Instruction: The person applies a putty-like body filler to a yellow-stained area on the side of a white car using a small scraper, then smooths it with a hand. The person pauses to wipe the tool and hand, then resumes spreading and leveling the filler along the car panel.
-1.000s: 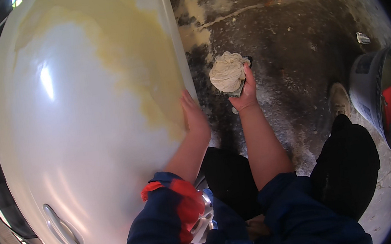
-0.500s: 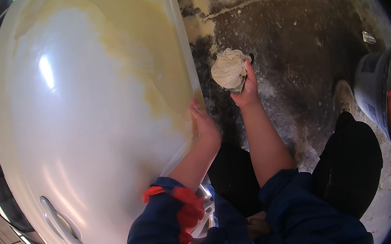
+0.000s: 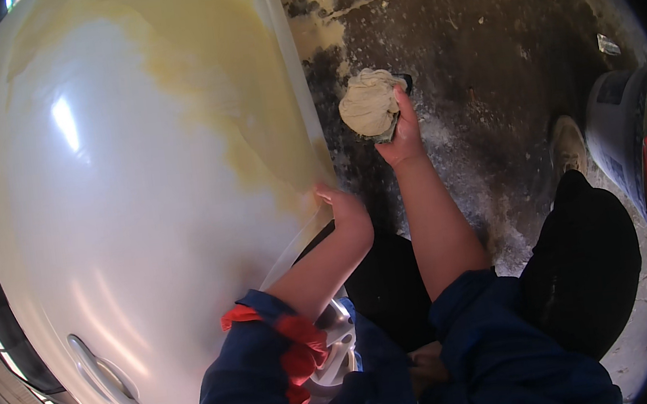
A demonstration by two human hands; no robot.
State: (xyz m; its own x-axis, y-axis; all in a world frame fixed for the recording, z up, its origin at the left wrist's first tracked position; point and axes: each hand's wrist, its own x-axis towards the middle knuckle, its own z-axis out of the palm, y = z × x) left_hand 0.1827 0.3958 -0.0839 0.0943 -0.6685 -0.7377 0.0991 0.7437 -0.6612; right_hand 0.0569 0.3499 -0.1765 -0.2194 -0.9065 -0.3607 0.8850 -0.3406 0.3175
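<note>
A pale car door with yellowish, smoothed patches fills the left side. My left hand rests against the door's right edge, wrist bent, fingertips touching the panel; its fingers are partly hidden, and those that show lie flat with nothing in them. To the right of the door, my right hand holds a dark flat block above the floor, thumb along its near side. On that block sits a beige wrinkled lump; whether it is putty or bunched cloth I cannot tell.
The door handle is at lower left. A silver wheel shows under my left arm. At the right stands a grey bucket-like container with a red part. The dark floor carries whitish dust, and my shoe is on it.
My left hand has slid slightly down along the door edge and bent more at the wrist. My right hand, with the block and lump, has shifted a little up and left.
</note>
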